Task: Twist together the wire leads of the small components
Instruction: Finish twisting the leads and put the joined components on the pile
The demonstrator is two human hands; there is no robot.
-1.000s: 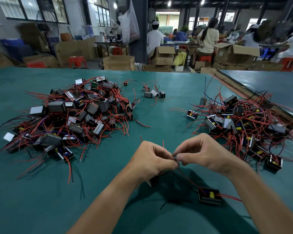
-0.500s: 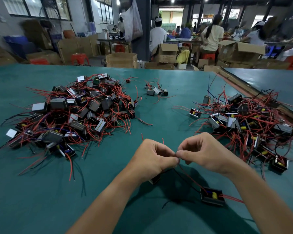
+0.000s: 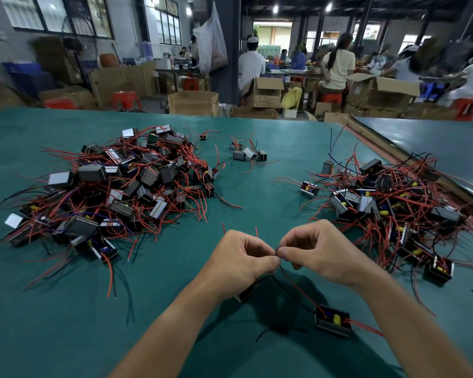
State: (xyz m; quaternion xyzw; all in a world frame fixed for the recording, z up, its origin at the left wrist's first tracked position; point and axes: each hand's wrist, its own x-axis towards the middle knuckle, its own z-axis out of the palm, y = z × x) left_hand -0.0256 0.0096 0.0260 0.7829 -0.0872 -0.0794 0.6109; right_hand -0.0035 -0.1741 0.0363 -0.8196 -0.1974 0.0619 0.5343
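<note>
Nearest component: a black component [image 3: 333, 320] lies on the table [image 3: 66, 323] at lower right, its red lead rising to my fingers; it has not shifted.
Second component: another component [image 3: 245, 293] peeks out under my left wrist, mostly hidden.
Hands: my left hand [image 3: 241, 264] and right hand [image 3: 320, 253] meet fingertip to fingertip, both pinching the wire leads [image 3: 278, 254] at frame centre, just where they were a second ago.
Meaning: I judge this twist still under way, not finished.
Beyond: the left pile [image 3: 120, 186] and right pile [image 3: 393, 205] lie undisturbed.
</note>
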